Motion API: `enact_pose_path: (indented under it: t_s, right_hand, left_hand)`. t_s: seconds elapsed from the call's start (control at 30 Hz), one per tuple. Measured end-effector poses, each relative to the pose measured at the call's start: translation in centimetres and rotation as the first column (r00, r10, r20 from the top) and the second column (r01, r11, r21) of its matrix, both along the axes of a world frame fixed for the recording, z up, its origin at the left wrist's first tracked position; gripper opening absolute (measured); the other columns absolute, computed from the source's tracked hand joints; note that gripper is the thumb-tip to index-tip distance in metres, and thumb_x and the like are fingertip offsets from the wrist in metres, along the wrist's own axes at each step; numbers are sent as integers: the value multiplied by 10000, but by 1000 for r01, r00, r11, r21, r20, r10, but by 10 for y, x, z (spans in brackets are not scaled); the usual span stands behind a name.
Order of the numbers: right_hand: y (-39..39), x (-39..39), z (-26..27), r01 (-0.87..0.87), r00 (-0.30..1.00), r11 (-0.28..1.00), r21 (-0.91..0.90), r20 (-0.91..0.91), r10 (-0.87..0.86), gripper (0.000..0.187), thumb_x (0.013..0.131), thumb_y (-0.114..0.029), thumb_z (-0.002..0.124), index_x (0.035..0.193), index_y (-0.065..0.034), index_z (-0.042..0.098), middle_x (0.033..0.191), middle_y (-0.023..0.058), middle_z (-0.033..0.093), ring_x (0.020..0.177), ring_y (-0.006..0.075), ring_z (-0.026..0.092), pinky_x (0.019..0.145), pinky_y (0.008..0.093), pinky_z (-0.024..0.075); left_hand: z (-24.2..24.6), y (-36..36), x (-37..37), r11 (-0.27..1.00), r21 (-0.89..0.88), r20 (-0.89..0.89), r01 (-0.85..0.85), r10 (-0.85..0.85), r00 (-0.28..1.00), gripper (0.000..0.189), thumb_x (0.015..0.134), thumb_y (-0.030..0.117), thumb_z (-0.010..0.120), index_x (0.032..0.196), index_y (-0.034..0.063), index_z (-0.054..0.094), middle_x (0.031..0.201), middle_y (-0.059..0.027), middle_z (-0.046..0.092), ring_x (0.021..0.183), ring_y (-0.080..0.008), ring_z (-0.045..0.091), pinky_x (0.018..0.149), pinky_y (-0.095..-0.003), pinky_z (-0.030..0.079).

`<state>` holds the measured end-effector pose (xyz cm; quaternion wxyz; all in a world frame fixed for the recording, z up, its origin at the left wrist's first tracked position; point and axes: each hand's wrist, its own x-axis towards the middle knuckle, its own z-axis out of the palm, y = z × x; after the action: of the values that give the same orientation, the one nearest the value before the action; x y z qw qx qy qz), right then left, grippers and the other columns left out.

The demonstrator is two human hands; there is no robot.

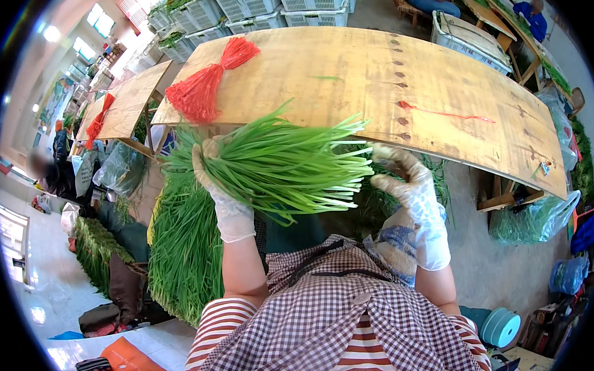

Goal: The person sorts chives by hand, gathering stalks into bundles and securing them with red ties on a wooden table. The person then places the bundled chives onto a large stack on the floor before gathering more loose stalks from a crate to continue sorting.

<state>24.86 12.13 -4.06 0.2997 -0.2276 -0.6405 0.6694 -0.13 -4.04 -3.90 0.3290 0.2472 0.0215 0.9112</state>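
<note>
My left hand (210,164), in a pale glove, grips a loose bunch of green Chinese chives (286,166) in front of the wooden table. The pale cut ends point to the right. Just past those ends is my right hand (404,174), gloved too, thumb and fingers apart with nothing between them. A big heap of chives (181,253) lies below and left of my left hand. On the table (322,76) rest a tied bundle of red plastic strips (200,88) at the left and a single red strip (446,112) at the right.
White plastic crates (315,18) are stacked behind the table. A smaller table (127,103) stands at the left, holding another red bundle (100,121). Clear bags of greens (534,221) sit below the right end. A turquoise bucket (500,327) is at lower right. Several people are farther off.
</note>
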Motion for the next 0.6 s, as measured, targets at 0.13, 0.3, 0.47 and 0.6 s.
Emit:
enact_pose_path:
  t_s: [0.13,0.3,0.47,0.6]
  right_hand:
    - [-8,-8,-3,186,974,856,482,23,-225,371,631,-50,763,984,-63,649,1056,88,611,1041,208,534,915,337,417]
    - [-6,-1,6,431,902,739,518,-230,-366,227,658,-69,743,872,-60,670,978,99,629,966,214,571,862,330,443]
    - [-7,-17,18,-147,938,988,46,325,124,236,744,-130,693,950,-19,667,903,84,665,830,146,603,771,271,470]
    - [-13,-26,-4,-150,982,964,-219,78,171,271,766,-85,675,1018,8,636,907,90,665,783,111,601,718,244,487]
  left_hand:
    - [-12,0,-11,995,88,140,37,-49,989,199,892,231,442,726,128,403,667,11,442,645,-120,414,723,-268,387]
    - [-9,-2,-7,986,151,173,72,-98,980,191,885,244,441,736,128,417,671,40,463,634,-91,431,708,-253,390]
    - [-10,9,-2,961,205,132,185,-214,968,193,866,206,485,712,133,394,623,42,444,606,-87,432,670,-236,383]
    - [-6,15,3,948,217,188,233,-275,943,275,850,203,519,654,158,332,584,51,372,597,-77,408,639,-241,375]
